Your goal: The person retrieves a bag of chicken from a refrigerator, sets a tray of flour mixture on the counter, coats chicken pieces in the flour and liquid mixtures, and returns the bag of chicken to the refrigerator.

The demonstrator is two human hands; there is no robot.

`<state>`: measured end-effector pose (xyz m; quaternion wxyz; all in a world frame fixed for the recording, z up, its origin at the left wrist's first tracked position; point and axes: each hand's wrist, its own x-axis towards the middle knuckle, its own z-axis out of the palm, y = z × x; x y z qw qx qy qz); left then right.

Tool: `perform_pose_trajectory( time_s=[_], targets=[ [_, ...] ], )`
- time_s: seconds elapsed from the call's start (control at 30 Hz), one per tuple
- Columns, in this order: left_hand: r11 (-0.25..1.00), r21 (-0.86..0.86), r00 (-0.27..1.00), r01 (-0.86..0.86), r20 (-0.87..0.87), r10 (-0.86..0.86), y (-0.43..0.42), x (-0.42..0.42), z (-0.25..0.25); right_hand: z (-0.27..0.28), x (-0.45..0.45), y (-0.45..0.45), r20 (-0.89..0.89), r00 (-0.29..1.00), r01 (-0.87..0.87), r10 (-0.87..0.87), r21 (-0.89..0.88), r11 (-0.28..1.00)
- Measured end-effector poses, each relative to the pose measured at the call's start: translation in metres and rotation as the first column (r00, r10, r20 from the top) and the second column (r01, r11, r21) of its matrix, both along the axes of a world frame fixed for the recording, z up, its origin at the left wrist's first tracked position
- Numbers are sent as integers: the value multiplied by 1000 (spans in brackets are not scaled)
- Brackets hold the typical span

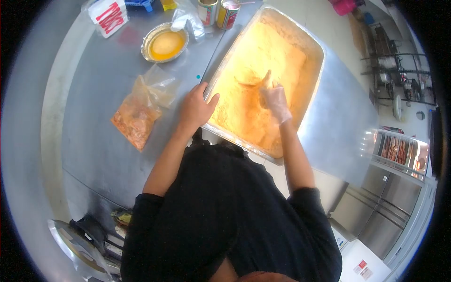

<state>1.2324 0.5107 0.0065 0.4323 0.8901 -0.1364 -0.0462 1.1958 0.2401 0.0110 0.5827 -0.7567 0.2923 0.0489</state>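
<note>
A large metal tray (221, 126) of orange-yellow powder (277, 44) stands on the steel table. My left hand (196, 107), bare, rests on the tray's left rim with thumb and fingers apart. Inside the tray, my right hand (275, 99) wears a clear plastic glove and touches the powder near the middle. Its fingers look closed together at a small lump or stick-like piece too unclear to name. To the left of the tray lies a plastic bag (136, 117) of orange-brown pieces. Farther back sits a bowl (146, 46) with yellow liquid and a pale mound in it.
Two open cans (207, 14) stand beyond the tray's upper left corner, beside a crumpled clear plastic bag (187, 19). A white packet with red letters (109, 18) lies at the back left. Shelving and a steel fridge (376, 207) are at the right.
</note>
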Motion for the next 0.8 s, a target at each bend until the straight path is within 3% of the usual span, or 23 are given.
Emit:
perform_pose_trajectory(
  time_s=[0.03, 0.13, 0.17, 0.27, 0.3, 0.4, 0.47, 0.5, 0.53, 0.57, 0.63, 0.7, 0.8],
  targets=[
    [1000, -2, 1000, 6, -13, -6, 0, 0, 1, 15, 9, 2, 13, 1000, 19, -20, 64, 998],
    [1000, -10, 1000, 10, -30, -10, 0, 0, 5, 3, 29, -26, 360, 929, -206, 85, 313, 927],
    [1000, -12, 999, 9, -33, -9, 0, 0, 7, 12, 42, -25, 253, 965, -132, 69, 239, 962],
    [1000, 0, 998, 5, -55, -5, -1, 0, 10, 40, 62, -23, 166, 961, -247, 224, 135, 960],
    [1000, 5, 998, 5, -55, -5, -1, 0, 10, 45, 66, -21, 25, 976, -216, 215, 70, 974],
    [1000, 5, 998, -9, -59, 10, 0, 0, 9, 24, 69, -31, 54, 964, -259, 260, -29, 965],
    [1000, -6, 998, -14, -60, 14, 0, 0, 11, -28, 72, -48, 11, 883, -459, 469, -188, 869],
    [1000, -1, 999, -19, -42, 19, -1, 0, 9, -39, 68, -45, -5, 846, -492, 533, -392, 778],
    [1000, 4, 999, -22, -25, 22, -1, 0, 4, -50, 64, -42, -36, 818, -484, 574, -584, 652],
    [1000, 8, 1000, -24, -6, 24, -2, 0, 1, -53, 51, -19, -57, 810, -363, 584, -831, 422],
    [999, 4, 999, -32, -34, 33, -2, 0, -2, -50, 42, 12, -160, 840, -292, 518, -938, 185],
    [1000, 5, 999, -31, -42, 31, -3, -1, -6, -36, 40, 26, -330, 866, -452, 377, -838, 305],
    [1000, 2, 1000, -15, -25, 15, -3, 0, -6, -105, 70, -16, -425, 811, -525, 402, -832, 179]
  ],
)
